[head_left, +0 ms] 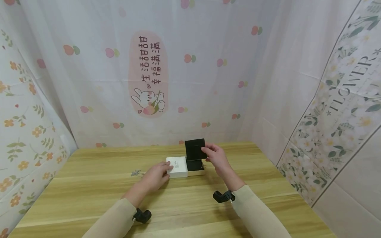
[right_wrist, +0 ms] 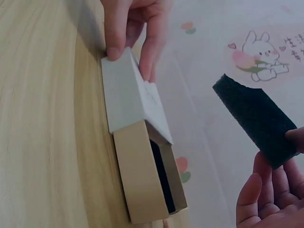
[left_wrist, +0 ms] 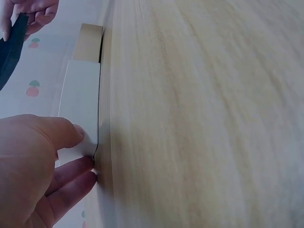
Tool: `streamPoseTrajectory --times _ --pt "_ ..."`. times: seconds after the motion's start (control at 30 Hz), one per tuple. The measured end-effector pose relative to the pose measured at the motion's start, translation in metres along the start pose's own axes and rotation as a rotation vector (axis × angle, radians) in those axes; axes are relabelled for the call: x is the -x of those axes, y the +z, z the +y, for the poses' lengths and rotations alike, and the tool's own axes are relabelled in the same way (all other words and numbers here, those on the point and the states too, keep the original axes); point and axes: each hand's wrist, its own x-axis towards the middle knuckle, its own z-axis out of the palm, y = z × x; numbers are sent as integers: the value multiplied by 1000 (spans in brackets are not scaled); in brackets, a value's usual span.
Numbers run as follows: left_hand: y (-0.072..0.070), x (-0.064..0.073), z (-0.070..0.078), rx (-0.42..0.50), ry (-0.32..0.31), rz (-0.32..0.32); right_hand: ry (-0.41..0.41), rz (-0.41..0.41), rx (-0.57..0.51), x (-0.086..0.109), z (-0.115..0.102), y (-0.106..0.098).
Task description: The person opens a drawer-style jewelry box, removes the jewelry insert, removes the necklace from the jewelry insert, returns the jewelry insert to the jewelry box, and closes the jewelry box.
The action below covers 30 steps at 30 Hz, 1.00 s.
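A small white box cover (head_left: 178,169) lies on the table, and its cream drawer (right_wrist: 137,175) is slid partly out to the right. Black material (head_left: 194,165) shows inside the drawer. My left hand (head_left: 154,177) grips the left end of the cover, thumb on the front side and a finger on top. Above the drawer, my right hand (head_left: 219,161) pinches a flat black foam pad (head_left: 194,148) by its right edge, thumb on the near face. The pad stands nearly upright in the head view, and its thick edge shows in the right wrist view.
A small silvery thing (head_left: 136,172), perhaps a piece of jewellery, lies on the wooden table (head_left: 101,185) left of my left hand. Its details are too small to tell. Printed curtains (head_left: 208,82) hang behind the table and on both sides.
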Motion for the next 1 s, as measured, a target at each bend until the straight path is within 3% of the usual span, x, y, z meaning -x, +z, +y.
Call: streamPoseTrajectory --times 1.0 --pt "-2 0 5 3 -9 5 60 49 114 -7 22 0"
